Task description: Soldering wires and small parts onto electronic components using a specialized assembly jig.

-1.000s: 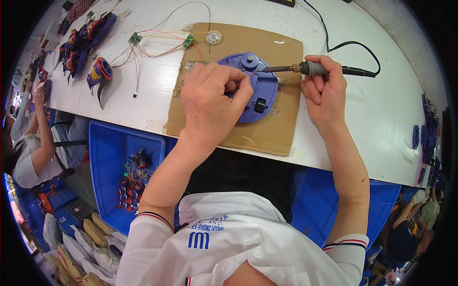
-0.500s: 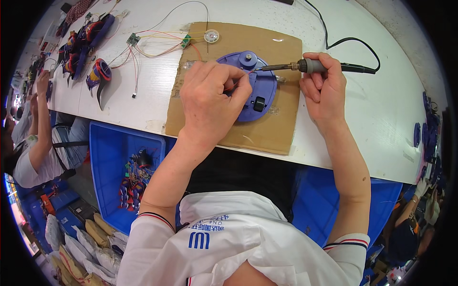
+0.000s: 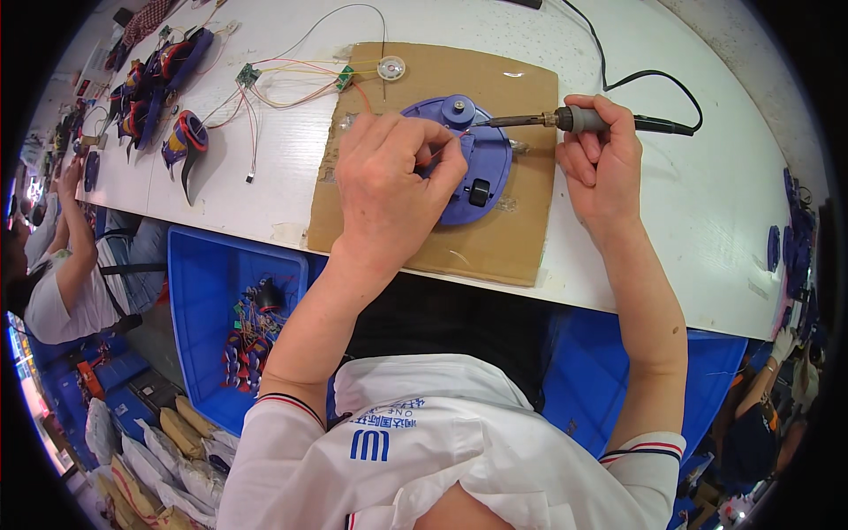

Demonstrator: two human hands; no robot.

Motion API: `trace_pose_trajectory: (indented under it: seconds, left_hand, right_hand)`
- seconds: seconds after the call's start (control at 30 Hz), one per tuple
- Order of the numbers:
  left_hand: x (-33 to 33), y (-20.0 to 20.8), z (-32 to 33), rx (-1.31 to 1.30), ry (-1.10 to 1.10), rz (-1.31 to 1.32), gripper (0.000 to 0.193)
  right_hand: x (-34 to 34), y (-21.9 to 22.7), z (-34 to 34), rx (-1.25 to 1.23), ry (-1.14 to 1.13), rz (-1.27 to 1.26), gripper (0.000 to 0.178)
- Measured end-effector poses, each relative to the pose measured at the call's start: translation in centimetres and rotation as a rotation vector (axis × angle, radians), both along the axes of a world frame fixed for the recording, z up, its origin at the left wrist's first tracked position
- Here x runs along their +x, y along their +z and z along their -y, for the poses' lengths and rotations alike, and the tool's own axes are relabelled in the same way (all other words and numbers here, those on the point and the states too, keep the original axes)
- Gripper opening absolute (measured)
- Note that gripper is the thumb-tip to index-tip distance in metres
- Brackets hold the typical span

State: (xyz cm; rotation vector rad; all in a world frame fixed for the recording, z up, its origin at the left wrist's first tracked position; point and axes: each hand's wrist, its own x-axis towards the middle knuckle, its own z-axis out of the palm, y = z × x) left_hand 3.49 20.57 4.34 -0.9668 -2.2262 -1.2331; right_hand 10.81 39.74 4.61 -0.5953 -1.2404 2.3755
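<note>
A round purple plastic base (image 3: 490,163) with a small black wheel (image 3: 480,192) lies on a sheet of brown cardboard (image 3: 521,238). My right hand (image 3: 605,159) grips a soldering iron (image 3: 579,119) by its grey handle, its tip pointing left over the upper part of the base. My left hand (image 3: 397,168) covers the base's left side, thumb and forefinger pinched on a thin reddish wire (image 3: 424,162), mostly hidden by the fingers. Beyond that hand, a small green circuit board (image 3: 344,79) and a round speaker (image 3: 391,68) rest on the cardboard, joined by wires.
Another circuit board (image 3: 247,76) with trailing wires lies on the white table (image 3: 698,203). Several purple-and-red assemblies (image 3: 185,141) stand at the left. The iron's black cord (image 3: 680,78) loops at the right. A blue bin (image 3: 199,300) below holds wired parts. Co-workers sit at both sides.
My hands stay almost where they were; the iron has shifted very slightly. At the far left, the co-worker's hands have moved.
</note>
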Motion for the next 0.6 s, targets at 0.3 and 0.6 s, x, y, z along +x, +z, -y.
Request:
trace_pose_trajectory:
  seconds: [0.3,0.6]
  left_hand:
    - [-1.3,0.6,1.4,0.009,0.053,-0.119,0.01]
    - [-9.7,1.1,3.6,-0.33,-0.202,-0.334,0.009]
  right_hand:
    - [0.1,-0.1,-0.4,-0.019,-0.009,0.012,0.03]
    - [0.1,0.2,-0.3,-0.038,-0.024,0.0,0.028]
